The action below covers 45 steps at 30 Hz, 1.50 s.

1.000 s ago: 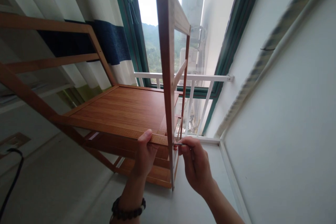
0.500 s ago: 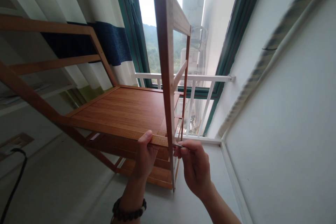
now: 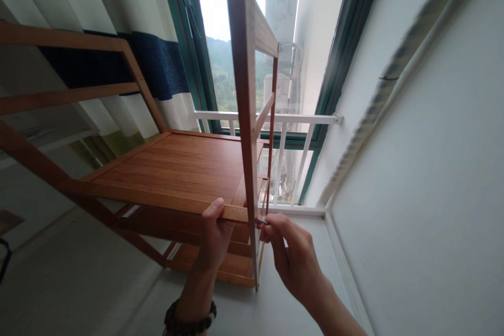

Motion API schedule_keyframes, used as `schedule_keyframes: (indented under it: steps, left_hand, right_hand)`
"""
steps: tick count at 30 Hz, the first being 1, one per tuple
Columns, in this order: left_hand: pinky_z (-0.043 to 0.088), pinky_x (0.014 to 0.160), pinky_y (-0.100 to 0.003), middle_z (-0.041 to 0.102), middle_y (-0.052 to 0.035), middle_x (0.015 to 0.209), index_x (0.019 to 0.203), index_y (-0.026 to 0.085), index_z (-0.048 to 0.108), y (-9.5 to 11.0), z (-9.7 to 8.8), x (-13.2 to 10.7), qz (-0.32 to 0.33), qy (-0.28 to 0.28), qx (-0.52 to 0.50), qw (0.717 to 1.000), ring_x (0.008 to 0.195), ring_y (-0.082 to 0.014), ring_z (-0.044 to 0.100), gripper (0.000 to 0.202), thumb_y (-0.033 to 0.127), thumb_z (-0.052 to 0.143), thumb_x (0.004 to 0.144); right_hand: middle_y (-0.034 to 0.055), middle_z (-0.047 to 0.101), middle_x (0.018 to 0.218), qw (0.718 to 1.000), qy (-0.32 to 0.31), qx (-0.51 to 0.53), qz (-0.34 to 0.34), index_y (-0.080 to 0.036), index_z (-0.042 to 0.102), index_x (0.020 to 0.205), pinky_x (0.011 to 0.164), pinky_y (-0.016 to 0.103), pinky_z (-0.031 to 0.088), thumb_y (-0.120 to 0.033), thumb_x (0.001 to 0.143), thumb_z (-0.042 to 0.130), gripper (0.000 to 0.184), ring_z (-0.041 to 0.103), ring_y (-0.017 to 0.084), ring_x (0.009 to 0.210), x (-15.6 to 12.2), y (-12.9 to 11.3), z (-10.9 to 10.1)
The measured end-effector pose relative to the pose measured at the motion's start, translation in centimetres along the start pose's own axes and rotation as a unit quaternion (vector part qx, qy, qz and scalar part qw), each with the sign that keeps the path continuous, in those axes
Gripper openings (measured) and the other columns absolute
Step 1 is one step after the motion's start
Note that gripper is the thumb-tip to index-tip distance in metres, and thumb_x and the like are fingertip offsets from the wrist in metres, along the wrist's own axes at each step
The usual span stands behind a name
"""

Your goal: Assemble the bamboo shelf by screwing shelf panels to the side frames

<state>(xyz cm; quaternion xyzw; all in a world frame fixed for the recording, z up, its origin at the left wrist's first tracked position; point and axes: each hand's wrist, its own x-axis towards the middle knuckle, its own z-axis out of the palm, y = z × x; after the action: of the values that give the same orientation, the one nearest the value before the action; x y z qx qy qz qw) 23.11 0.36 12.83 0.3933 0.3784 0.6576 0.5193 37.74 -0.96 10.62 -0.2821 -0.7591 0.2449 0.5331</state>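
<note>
The left hand [image 3: 216, 233] clamps the shelf [image 3: 169, 168] edge; the right hand [image 3: 293, 260] pinches what looks like a hex key [image 3: 263, 222] at the post [image 3: 246, 131]. Tilted, it could slip and gouge the post.

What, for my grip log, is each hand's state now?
Left hand: closed on the edge of the shelf board.
Right hand: closed on a thin metal tool.

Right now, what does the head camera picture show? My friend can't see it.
Two bare hands work on a wooden rack by a window. The left hand grips the front edge of a shelf board, and the right hand pinches a thin metal tool against the upright post at that corner.
</note>
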Motion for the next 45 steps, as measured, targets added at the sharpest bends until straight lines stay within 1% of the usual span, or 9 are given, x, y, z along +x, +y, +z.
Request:
schedule_keyframes:
  steps: [6, 9, 13, 18, 21, 25, 30, 39, 45]
  left_hand:
    - [0.046, 0.059, -0.035, 0.064, -0.0107, 0.06, 0.064, 0.01, 0.062, -0.1, 0.1, 0.1, -0.027, -0.03, -0.009, 0.999, 0.066, -0.0267, 0.061, 0.044, 0.048, 0.04, 0.069]
    - [0.045, 0.059, -0.035, 0.064, -0.0107, 0.06, 0.067, 0.009, 0.062, -0.2, 0.0, 0.1, -0.042, -0.035, -0.016, 0.998, 0.065, -0.0267, 0.061, 0.045, 0.049, 0.04, 0.068]
    - [0.045, 0.058, -0.035, 0.065, -0.0106, 0.061, 0.073, 0.008, 0.063, -0.4, -0.1, 0.0, -0.059, -0.081, -0.033, 0.994, 0.064, -0.0267, 0.061, 0.049, 0.051, 0.041, 0.068]
    - [0.044, 0.057, -0.034, 0.065, -0.0101, 0.063, 0.078, 0.007, 0.064, -0.6, -0.6, 0.1, -0.045, -0.113, -0.028, 0.992, 0.064, -0.0255, 0.061, 0.05, 0.049, 0.038, 0.072]
    - [0.044, 0.058, -0.033, 0.065, -0.009, 0.063, 0.079, 0.008, 0.064, -0.8, -0.8, 0.1, -0.036, -0.101, -0.023, 0.994, 0.065, -0.0245, 0.06, 0.047, 0.047, 0.037, 0.074]
    - [0.043, 0.059, -0.032, 0.065, -0.008, 0.063, 0.078, 0.009, 0.064, -0.9, -0.8, 0.0, -0.034, -0.081, -0.016, 0.996, 0.067, -0.024, 0.06, 0.046, 0.046, 0.037, 0.075]
    - [0.043, 0.057, -0.032, 0.065, -0.009, 0.063, 0.082, 0.008, 0.064, -0.7, -0.7, 0.0, -0.042, -0.115, -0.019, 0.992, 0.064, -0.0241, 0.06, 0.049, 0.047, 0.035, 0.076]
    - [0.044, 0.057, -0.033, 0.066, -0.0093, 0.064, 0.088, 0.006, 0.063, -1.2, -1.1, 0.2, -0.042, -0.11, -0.021, 0.993, 0.061, -0.0235, 0.059, 0.051, 0.046, 0.034, 0.077]
    - [0.044, 0.056, -0.033, 0.066, -0.01, 0.063, 0.085, 0.007, 0.064, -0.8, -1.0, -0.1, -0.059, -0.118, -0.001, 0.991, 0.06, -0.0238, 0.059, 0.053, 0.048, 0.031, 0.077]
  right_hand:
    - [0.0012, 0.059, 0.077, 0.996, -0.064, -0.061, -0.015, -0.02, 0.053, 0.096, 0.064, 0.019, 0.044, -0.013, 0.091, 0.041, 0.015, 0.055, 0.009, 0.067, 1.2, -0.3, -1.5]
    - [0.0014, 0.059, 0.074, 0.987, -0.074, -0.125, -0.062, -0.019, 0.054, 0.095, 0.061, 0.019, 0.042, -0.013, 0.09, 0.042, 0.014, 0.054, 0.009, 0.064, 1.3, -0.1, -2.1]
    - [0.0022, 0.058, 0.073, 0.969, -0.083, -0.196, -0.127, -0.017, 0.052, 0.096, 0.058, 0.021, 0.04, -0.01, 0.089, 0.044, 0.013, 0.052, 0.01, 0.062, 1.3, 0.5, -2.7]
    - [0.0027, 0.061, 0.076, 0.965, -0.101, -0.161, -0.18, -0.018, 0.049, 0.102, 0.061, 0.021, 0.042, -0.007, 0.087, 0.046, 0.018, 0.056, 0.011, 0.066, 2.1, 0.8, -2.8]
    - [0.0019, 0.059, 0.072, 0.97, -0.073, -0.141, -0.182, -0.018, 0.049, 0.101, 0.059, 0.022, 0.042, -0.006, 0.086, 0.047, 0.019, 0.055, 0.011, 0.064, 2.2, 0.6, -2.4]
    - [0.0024, 0.058, 0.071, 0.976, -0.071, -0.123, -0.167, -0.018, 0.05, 0.097, 0.058, 0.023, 0.042, -0.005, 0.085, 0.048, 0.018, 0.053, 0.012, 0.063, 1.7, 0.5, -1.7]
    - [0.0025, 0.061, 0.076, 0.991, -0.02, -0.057, -0.116, -0.019, 0.05, 0.099, 0.062, 0.023, 0.044, -0.002, 0.084, 0.045, 0.023, 0.056, 0.012, 0.067, 1.2, 0.9, -1.2]
    - [0.0018, 0.06, 0.074, 0.987, -0.023, -0.097, -0.127, -0.019, 0.05, 0.097, 0.058, 0.022, 0.042, -0.004, 0.085, 0.047, 0.02, 0.053, 0.011, 0.063, 1.1, 1.2, -1.3]
    - [0.003, 0.06, 0.074, 0.968, -0.045, -0.182, -0.166, -0.019, 0.052, 0.095, 0.058, 0.023, 0.041, -0.007, 0.085, 0.047, 0.016, 0.053, 0.011, 0.064, 1.6, 0.9, -2.0]
